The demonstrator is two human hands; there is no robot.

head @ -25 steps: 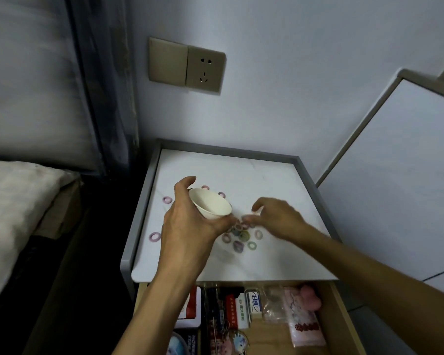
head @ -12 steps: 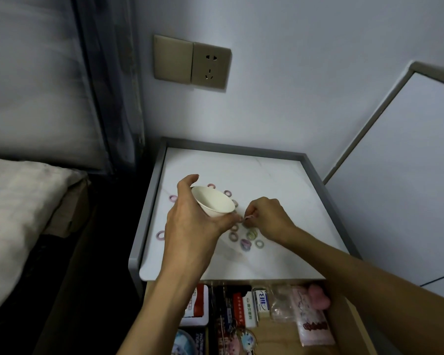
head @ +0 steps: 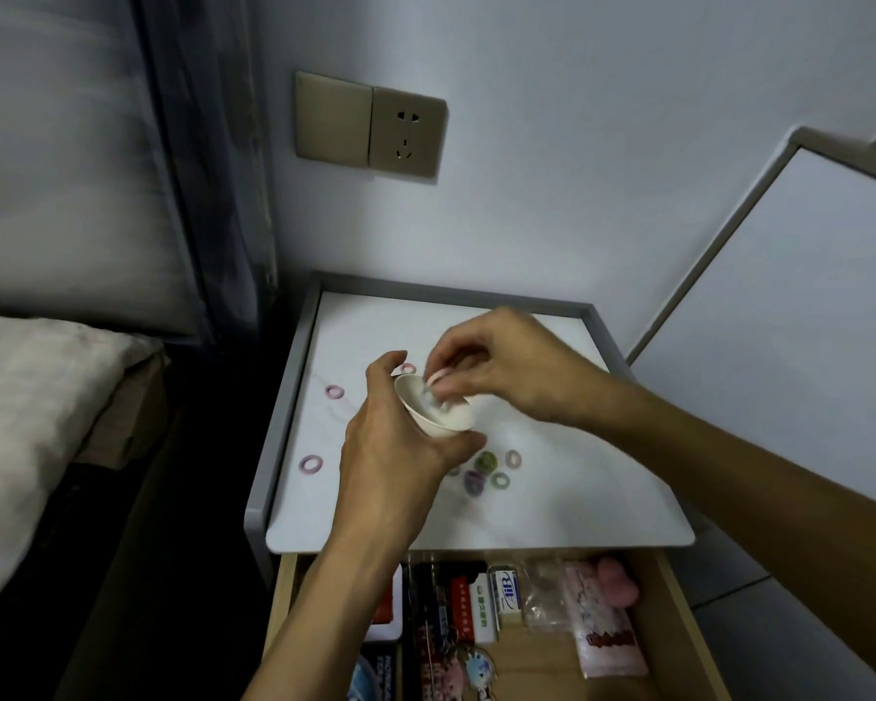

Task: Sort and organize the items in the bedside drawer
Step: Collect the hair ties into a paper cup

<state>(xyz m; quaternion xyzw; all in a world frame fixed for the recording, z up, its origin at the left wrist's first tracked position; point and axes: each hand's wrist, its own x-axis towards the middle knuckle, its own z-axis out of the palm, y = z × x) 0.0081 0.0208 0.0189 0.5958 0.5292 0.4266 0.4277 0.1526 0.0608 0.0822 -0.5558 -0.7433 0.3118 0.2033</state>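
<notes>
Left forearm (head: 335, 599) and right forearm (head: 729, 462) bare, uncovered to the near edge — left hand (head: 390, 447) with tendons ridged along its back, right hand (head: 522, 366) with rounded knuckles

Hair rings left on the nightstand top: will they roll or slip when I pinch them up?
Likely soft and very light: the hair rings are thin little loops. They lie flat, so rolling seems unlikely. On the smooth nightstand top they may skid when pushed.

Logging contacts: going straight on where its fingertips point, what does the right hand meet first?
Pinching a hair tie, the right hand likely meets the inside of the cup the left hand holds.
</notes>
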